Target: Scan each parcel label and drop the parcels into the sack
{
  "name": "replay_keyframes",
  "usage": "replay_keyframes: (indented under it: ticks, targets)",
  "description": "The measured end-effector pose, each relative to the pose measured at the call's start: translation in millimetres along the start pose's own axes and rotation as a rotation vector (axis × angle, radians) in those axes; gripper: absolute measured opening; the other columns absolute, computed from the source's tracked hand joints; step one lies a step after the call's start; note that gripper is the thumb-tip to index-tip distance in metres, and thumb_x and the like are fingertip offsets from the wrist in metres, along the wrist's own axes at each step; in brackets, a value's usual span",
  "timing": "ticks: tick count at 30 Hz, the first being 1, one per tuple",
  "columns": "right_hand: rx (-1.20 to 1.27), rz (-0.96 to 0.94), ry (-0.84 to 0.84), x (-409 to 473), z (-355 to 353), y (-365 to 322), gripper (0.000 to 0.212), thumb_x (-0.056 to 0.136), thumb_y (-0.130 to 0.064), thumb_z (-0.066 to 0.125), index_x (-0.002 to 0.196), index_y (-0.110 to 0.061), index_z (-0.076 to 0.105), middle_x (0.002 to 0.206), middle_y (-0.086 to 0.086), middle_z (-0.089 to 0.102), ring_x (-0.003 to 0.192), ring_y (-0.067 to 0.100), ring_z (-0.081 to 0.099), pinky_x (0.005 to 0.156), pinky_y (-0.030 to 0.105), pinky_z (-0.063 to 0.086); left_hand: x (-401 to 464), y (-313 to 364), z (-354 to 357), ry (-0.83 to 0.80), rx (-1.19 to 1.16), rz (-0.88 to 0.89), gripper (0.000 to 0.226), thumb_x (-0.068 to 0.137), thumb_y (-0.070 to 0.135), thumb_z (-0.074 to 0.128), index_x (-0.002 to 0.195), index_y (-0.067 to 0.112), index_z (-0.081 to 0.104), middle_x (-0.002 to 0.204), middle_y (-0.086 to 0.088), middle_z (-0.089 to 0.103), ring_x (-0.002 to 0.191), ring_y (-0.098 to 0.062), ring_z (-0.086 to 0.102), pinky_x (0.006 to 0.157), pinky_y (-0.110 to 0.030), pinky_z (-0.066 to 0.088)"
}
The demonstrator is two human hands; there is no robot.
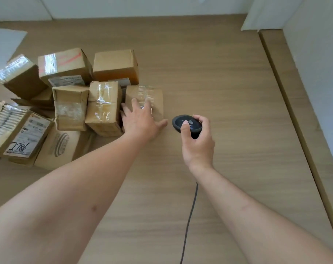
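A taped parcel is covered by the left hand, whose fingers are spread apart and laid flat over its top; no closed grip on it can be seen. It lies on the wooden counter at the right edge of a pile of boxes, which is stacked just left of those fingers. To their right, a black scanner is clamped in the right hand, thumb on top, its cable trailing toward the person.
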State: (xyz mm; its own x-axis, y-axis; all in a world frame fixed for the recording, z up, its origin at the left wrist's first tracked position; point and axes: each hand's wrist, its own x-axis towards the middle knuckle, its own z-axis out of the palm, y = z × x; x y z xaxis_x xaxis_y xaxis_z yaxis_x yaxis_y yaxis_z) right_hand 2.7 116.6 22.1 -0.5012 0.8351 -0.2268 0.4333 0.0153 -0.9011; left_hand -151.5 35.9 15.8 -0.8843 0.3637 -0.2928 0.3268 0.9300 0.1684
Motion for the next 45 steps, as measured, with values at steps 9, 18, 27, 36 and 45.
replay_keyframes:
  ticks: [9,18,27,36,45]
  targets:
    - [0.012,-0.012,-0.033,2,-32,9,0.03,0.101,-0.044,0.067,0.128,-0.034,0.06,0.096,-0.023,0.068,0.089,-0.008,0.064,0.07,0.008,0.043,-30,17,3,-0.005,-0.052,-0.014,0.105,0.065,0.083,0.07,0.155,0.048,0.03,0.164,0.0,0.02,0.13,-0.048,0.041,0.106,-0.06,0.04]
    - [0.015,-0.049,-0.141,-42,-66,14,0.028,0.102,-0.043,0.066,0.127,-0.033,0.059,0.094,-0.025,0.065,0.086,-0.001,0.063,0.072,0.018,0.042,-136,11,5,0.057,0.02,0.0,0.109,0.068,0.081,0.068,0.161,0.047,0.023,0.167,0.004,0.017,0.13,-0.043,0.039,0.104,-0.051,0.04]
    - [-0.062,-0.058,-0.293,-98,-66,36,0.028,0.102,-0.044,0.065,0.127,-0.034,0.059,0.096,-0.025,0.064,0.101,0.018,0.066,0.084,0.033,0.046,-215,-30,33,0.026,-0.021,-0.153,0.107,0.067,0.08,0.068,0.16,0.049,0.025,0.167,0.007,0.016,0.127,-0.039,0.039,0.102,-0.045,0.04]
    - [-0.122,-0.025,-0.321,-144,-14,62,0.027,0.101,-0.045,0.066,0.125,-0.036,0.059,0.099,-0.022,0.066,0.104,0.016,0.066,0.087,0.032,0.047,-233,-104,81,-0.033,-0.056,-0.206,0.107,0.065,0.081,0.069,0.158,0.05,0.026,0.164,0.009,0.018,0.127,-0.038,0.04,0.103,-0.045,0.042]
    - [-0.188,0.016,-0.307,-185,22,85,0.026,0.102,-0.044,0.066,0.126,-0.037,0.058,0.099,-0.028,0.065,0.101,0.012,0.065,0.086,0.03,0.045,-230,-157,122,-0.187,-0.032,-0.198,0.115,0.075,0.067,0.078,0.164,0.046,0.008,0.171,-0.003,-0.002,0.154,-0.051,0.01,0.127,-0.059,0.011]
